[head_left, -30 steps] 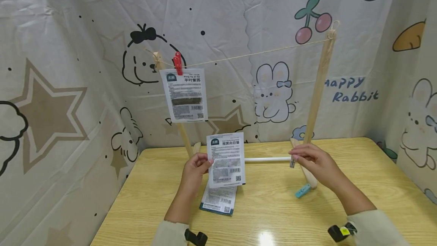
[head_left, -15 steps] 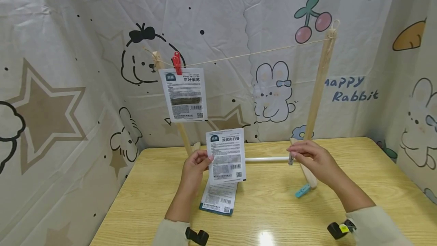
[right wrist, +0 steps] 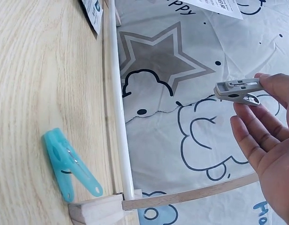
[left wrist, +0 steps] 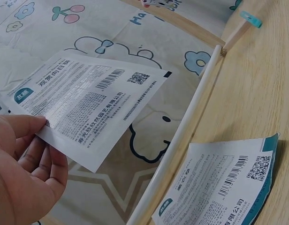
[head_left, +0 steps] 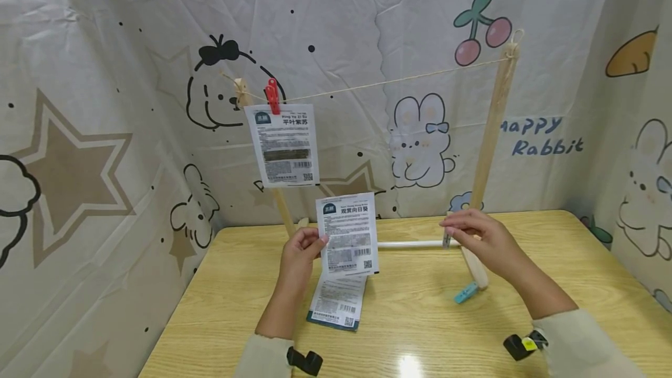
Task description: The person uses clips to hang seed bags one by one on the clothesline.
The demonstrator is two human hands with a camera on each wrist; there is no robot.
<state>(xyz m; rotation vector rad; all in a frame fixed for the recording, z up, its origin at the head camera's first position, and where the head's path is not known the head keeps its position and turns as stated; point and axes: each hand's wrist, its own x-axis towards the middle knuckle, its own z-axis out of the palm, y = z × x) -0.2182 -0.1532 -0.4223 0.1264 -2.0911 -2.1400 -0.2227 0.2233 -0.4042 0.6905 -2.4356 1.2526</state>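
My left hand pinches the left edge of a white seed packet, printed with Chinese text, between thumb and fingers. In my right hand a grey clothespin is pinched at its handle end, its jaws pointing away from the palm. Behind the held packet, a second seed packet with a teal lower edge lies on the table. A third seed packet hangs from a string by a red clothespin. A blue clothespin lies on the table near the right post's foot.
The string runs between two wooden posts, the left post and the taller-looking right post. A white rod joins them low down. A patterned cloth hangs behind the wooden table.
My left hand has raised the held packet slightly. My right hand, with the grey clothespin, has risen a little and shifted slightly left.
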